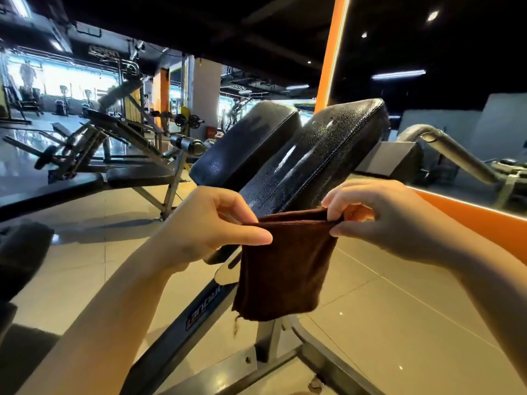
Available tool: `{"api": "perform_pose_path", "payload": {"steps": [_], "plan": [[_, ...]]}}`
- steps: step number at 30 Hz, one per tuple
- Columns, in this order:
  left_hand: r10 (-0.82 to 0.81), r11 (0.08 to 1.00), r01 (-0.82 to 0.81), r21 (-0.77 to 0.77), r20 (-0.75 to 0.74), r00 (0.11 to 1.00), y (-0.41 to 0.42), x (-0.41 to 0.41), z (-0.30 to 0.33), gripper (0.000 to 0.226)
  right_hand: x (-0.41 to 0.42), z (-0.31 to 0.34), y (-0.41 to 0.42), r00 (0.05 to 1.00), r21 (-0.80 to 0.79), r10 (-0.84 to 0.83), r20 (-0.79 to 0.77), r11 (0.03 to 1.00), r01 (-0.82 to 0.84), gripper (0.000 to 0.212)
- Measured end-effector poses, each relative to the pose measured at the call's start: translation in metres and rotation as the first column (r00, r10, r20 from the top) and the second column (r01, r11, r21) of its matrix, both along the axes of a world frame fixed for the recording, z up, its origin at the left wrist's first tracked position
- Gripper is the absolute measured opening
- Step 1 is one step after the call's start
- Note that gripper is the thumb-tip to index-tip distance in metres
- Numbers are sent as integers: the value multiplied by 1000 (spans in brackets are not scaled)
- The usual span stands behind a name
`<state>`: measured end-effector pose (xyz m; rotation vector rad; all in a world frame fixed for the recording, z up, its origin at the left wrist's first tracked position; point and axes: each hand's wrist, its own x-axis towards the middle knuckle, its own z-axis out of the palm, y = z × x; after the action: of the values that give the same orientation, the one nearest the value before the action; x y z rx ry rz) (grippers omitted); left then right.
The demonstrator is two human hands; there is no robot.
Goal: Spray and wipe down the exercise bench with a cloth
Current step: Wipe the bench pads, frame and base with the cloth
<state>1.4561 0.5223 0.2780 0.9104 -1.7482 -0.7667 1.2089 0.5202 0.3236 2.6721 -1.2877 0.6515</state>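
Cloth [285, 269] hangs in mid-air between the person's two hands, just in front of the lower end of the exercise bench [322, 155] — a dark brown, soft piece, folded so that a doubled top edge runs from hand to hand and the rest drops loose below. The left hand [211, 223] pinches the left end of that top edge between thumb and fingers; the right hand [379, 218] pinches the right end, fingers curled over the fold. The hands are apart, with the cloth stretched lightly across the gap. It looks light and limp, likely to sag or bunch the moment one corner is let go, so the top corners where it is held now seem the right places to keep hold while it is refolded, after which a flat palm over a folded pad would probably serve best for wiping. The bench's black padded back slopes up and away from the cloth, and its surface glistens with fine droplets and a few running streaks, so the spraying appears done and the wiping not yet begun. The wet vinyl will probably be slick under the cloth. A second black pad [248, 143] stands just beside it to the left, above the pale tiled floor [399, 323].
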Motion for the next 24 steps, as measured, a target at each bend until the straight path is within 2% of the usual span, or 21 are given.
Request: {"api": "perform_pose_path", "payload": {"steps": [2, 4, 10, 12, 14, 16, 18, 19, 20, 22, 23, 24], "plan": [[46, 998, -45, -43, 21, 999, -6, 6, 1, 31, -1, -4, -2, 999, 89, -23, -23, 996, 25, 10], [85, 995, -84, -61, 12, 996, -9, 10, 2, 29, 1, -7, -2, 999, 153, -35, -9, 988, 36, 12], [214, 973, -212, -93, 10, 977, -6, 30, -1, 26, 21, -6, -6, 961, 179, 24, 275, 981, -76, 14], [313, 944, -308, -119, 23, 950, -9, 37, -7, 27, 34, -6, -10, 942, 183, 15, 335, 980, -80, 16], [471, 866, -455, -207, 36, 881, -14, 40, -11, 23, 48, -7, -16, 918, 189, 1, 398, 978, -83, 17], [611, 748, -588, -307, -25, 791, -29, 37, -9, 22, 63, -4, -23, 885, 174, 5, 465, 980, -97, 19], [676, 649, -650, -395, -95, 731, -56, 31, -2, 22, 78, 1, -34, 837, 158, 11, 547, 981, -116, 20], [687, 618, -660, -427, -114, 717, -75, 26, 3, 22, 84, 4, -41, 834, 139, -15, 551, 988, -74, 21], [690, 604, -663, -442, -126, 712, -94, 17, 6, 21, 88, 6, -50, 867, 72, -53, 495, 997, 19, 22], [664, 643, -646, -412, -120, 738, -125, -7, 4, 14, 93, 6, -68, 962, -249, -136, 235, 949, 195, 19], [641, 679, -626, -383, -106, 760, -134, -19, -1, 9, 94, 2, -74, 981, -416, -142, 133, 890, 185, 18], [627, 701, -617, -357, -104, 772, -137, -29, -6, 7, 92, -3, -79, 990, -501, -122, 72, 854, 141, 20]]}}
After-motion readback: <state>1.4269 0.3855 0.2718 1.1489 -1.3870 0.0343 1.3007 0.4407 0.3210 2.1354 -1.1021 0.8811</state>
